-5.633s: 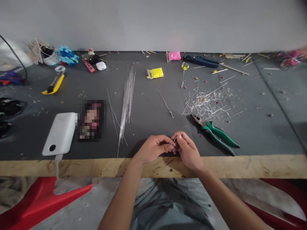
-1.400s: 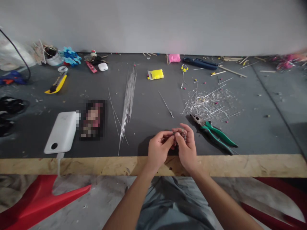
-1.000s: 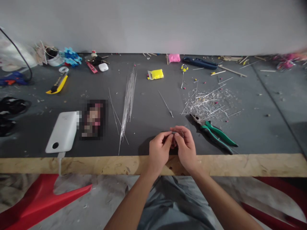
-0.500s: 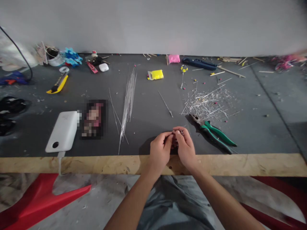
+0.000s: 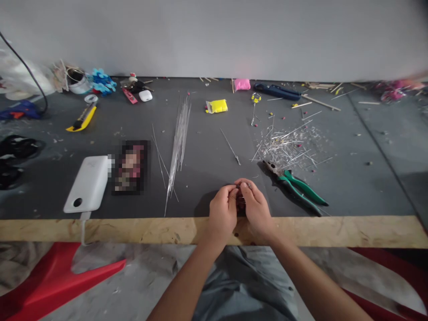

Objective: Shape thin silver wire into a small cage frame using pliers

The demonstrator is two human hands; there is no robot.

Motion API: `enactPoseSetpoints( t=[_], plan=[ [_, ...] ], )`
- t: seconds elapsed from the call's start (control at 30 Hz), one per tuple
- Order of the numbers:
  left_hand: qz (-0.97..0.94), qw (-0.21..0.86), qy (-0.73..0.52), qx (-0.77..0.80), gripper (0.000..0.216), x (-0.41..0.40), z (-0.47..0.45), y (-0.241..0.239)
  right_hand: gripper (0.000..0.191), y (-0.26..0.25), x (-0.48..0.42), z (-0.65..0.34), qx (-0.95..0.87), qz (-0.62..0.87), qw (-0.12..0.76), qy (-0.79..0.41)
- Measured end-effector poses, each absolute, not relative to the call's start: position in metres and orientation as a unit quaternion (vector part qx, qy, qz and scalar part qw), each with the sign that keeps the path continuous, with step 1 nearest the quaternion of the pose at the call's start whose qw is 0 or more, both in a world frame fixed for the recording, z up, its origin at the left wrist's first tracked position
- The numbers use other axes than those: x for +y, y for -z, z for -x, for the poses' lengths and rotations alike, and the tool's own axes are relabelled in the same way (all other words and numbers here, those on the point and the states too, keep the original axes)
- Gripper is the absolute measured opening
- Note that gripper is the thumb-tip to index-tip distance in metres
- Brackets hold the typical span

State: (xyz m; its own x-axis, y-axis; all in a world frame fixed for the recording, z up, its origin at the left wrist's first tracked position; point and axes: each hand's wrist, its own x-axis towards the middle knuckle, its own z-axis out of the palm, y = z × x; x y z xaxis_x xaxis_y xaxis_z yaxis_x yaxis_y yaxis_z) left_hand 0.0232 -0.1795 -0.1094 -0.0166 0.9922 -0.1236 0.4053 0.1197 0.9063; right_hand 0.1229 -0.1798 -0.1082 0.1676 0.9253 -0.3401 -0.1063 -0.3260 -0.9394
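Near the table's front edge, my left hand (image 5: pixel 223 214) and my right hand (image 5: pixel 257 206) meet, thumbs and fingers pinched together. Bits of thin silvery wire (image 5: pixel 243 200) show between them; the fingers cover most of it. Just beyond my hands lies a short wire with a twisted end (image 5: pixel 236 158). Green-handled pliers (image 5: pixel 296 187) rest to the right, jaws toward the pile of cut wire pieces (image 5: pixel 287 145). On the left is a bundle of long straight wires (image 5: pixel 179 133).
A white power bank (image 5: pixel 87 183) with a cable and a blurred-out dark rectangle (image 5: pixel 131 167) lie on the left. Farther back are a yellow cutter (image 5: pixel 83 118), a yellow clay packet (image 5: pixel 218 106), a pink packet (image 5: pixel 241 84), a wire piece with yellow beads (image 5: pixel 256 99) and a dark blue tool (image 5: pixel 277 91).
My right hand has shifted slightly left and its fingers have curled closer to the left hand. Both hands keep pinching the wire; the objects on the table stay put.
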Motion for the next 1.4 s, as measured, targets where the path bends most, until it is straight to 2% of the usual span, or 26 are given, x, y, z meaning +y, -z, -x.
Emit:
enactPoseSetpoints(
  t=[0.63, 0.83, 1.07, 1.4],
  plan=[
    [-0.556, 0.407, -0.340, 0.640, 0.021, -0.180, -0.026, 0.108, 0.023, 0.112, -0.186, -0.123, -0.382, 0.600, 0.463, -0.529],
    [-0.558, 0.451, -0.366, 0.592, 0.019, -0.178, -0.019, 0.107, 0.025, 0.110, -0.188, -0.121, -0.345, 0.608, 0.486, -0.524],
    [-0.418, 0.610, -0.403, 0.539, 0.019, -0.173, -0.020, 0.106, 0.028, 0.110, -0.186, -0.123, -0.329, 0.573, 0.495, -0.564],
    [-0.443, 0.611, -0.372, 0.541, 0.018, -0.168, -0.018, 0.101, 0.025, 0.111, -0.187, -0.125, -0.355, 0.568, 0.497, -0.551]
  ],
)
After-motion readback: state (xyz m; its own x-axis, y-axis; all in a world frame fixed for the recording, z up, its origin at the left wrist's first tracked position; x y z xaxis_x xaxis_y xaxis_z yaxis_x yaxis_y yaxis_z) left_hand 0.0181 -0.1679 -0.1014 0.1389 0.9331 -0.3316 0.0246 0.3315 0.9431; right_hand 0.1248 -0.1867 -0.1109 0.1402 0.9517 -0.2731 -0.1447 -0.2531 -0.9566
